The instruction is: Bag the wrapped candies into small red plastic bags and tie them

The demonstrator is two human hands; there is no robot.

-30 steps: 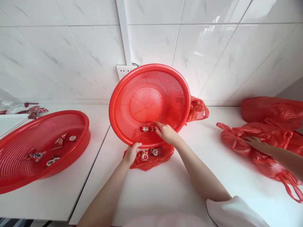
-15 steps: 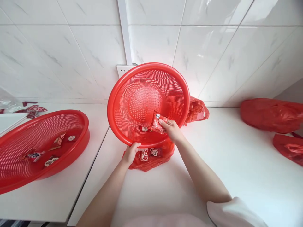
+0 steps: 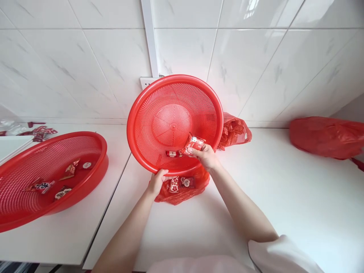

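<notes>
A red plastic mesh basket (image 3: pixel 173 98) is tilted so that its inside faces me. Its near rim is gripped by my left hand (image 3: pixel 157 182), thumb over the edge and fingers underneath. Inside the lower right of the basket, my right hand (image 3: pixel 207 156) pinches a red snack packet (image 3: pixel 194 141). Another small red packet (image 3: pixel 172 154) lies low in the basket, close to that hand. Below the rim, a red plastic bag (image 3: pixel 178 198) lies on the table, with a flower-patterned packet (image 3: pixel 174 184) and a dark red packet (image 3: pixel 187 182) showing on it.
To the left, a second red basket (image 3: pixel 98 142) holds several packets. Behind the tilted basket is a crumpled red bag (image 3: pixel 237 131). A larger red bag (image 3: pixel 327 137) lies at the far right. The tiled wall (image 3: pixel 256 76) with a socket (image 3: pixel 145 82) bounds the back of the white table (image 3: pixel 270 182).
The tilted basket has shifted slightly left. In my right hand the packet has turned and moved a little right. My left hand keeps its grip on the rim.
</notes>
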